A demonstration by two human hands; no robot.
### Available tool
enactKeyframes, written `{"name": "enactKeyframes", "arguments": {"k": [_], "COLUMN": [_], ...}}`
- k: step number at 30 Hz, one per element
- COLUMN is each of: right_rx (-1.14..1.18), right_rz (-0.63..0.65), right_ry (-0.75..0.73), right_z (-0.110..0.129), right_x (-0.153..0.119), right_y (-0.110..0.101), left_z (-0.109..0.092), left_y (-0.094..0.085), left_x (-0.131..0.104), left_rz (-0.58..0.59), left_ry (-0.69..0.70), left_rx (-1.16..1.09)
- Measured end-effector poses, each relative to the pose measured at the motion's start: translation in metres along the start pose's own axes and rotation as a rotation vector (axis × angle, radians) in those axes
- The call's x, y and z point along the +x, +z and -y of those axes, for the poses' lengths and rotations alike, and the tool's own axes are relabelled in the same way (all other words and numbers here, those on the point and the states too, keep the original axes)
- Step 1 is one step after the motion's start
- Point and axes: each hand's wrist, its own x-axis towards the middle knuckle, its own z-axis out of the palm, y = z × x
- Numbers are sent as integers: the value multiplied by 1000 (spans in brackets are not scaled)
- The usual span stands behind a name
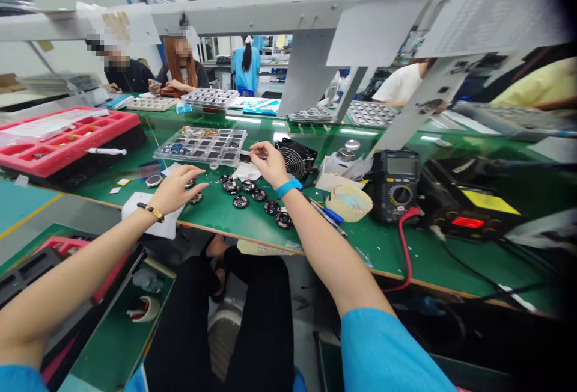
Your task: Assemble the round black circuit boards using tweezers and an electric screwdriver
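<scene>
My left hand (174, 189) hovers low over the front of the green bench (211, 216), fingers stretched and apart. Small round parts (195, 198) lie under and between its fingers; contact cannot be made out. My right hand (271, 166) has curled fingers beside a small dark object, too unclear to name. Just left of it are a white paper piece (246, 172) and a clear compartment tray (202, 147) of small parts. Several round black parts (240, 201) with metallic details are scattered between my hands.
A black fan (295, 159) stands behind my right hand. Rightward are a cream dish (349, 202), a multimeter (395, 184) with a red lead, and a station with a red display (469, 222). A red bin tray (67, 139) lies left. Co-workers sit across the bench.
</scene>
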Motion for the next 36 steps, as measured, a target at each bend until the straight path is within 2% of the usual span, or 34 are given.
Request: {"name": "enactKeyframes", "arguments": {"k": [4,7,14,17,20,23,26,31,36], "right_rx": [30,27,-19,-27,-26,-16,21,148,315], "right_rz": [-8,-18,-42,-48,-50,-40,3,114,69], "right_ry": [-7,-21,-46,-41,-31,-31,-29,89,241], "right_z": [-7,-9,-7,-5,-1,7,16,27,30], "right_x": [1,2,1,1,0,-3,-6,-5,2], "right_y": [-1,-2,-7,-7,-5,1,6,6,-1], "left_z": [17,20,16,16,16,11,0,-29,-52], "left_y": [-16,-19,-10,-6,-5,-6,-8,4,33], "left_x": [-11,-15,-17,-14,-12,-9,5,59,118], "left_rz": [30,99,301,336,322,262,145,-136,-330], "left_ry": [-115,-164,-91,-105,-111,-60,29,265,445], "left_rx": [-50,-92,15,-18,-54,6,68,17,-91]}}
